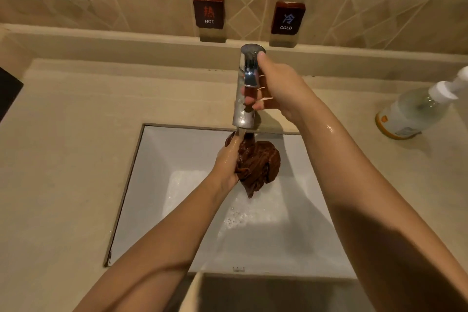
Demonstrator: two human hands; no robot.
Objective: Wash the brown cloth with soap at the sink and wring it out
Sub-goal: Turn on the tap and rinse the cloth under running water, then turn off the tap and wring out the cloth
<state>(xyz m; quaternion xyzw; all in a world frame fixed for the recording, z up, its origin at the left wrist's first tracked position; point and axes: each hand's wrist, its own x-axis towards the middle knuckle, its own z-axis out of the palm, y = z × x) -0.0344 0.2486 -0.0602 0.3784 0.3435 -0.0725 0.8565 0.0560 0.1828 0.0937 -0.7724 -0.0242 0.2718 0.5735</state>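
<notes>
Tan bench (76,134) with white sink (157,159), my left hand (225,162) squeezes the brown cloth (258,162) under the running tap (244,114), over the sink, my right hand (278,88) curls around the tap

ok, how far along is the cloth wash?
Soaping looks done: suds lie in the sink, and the soap bottle stands aside on the counter. In hand: the left hand holds the brown cloth under the running faucet, which the right hand grips. Wringing looks left.
</notes>
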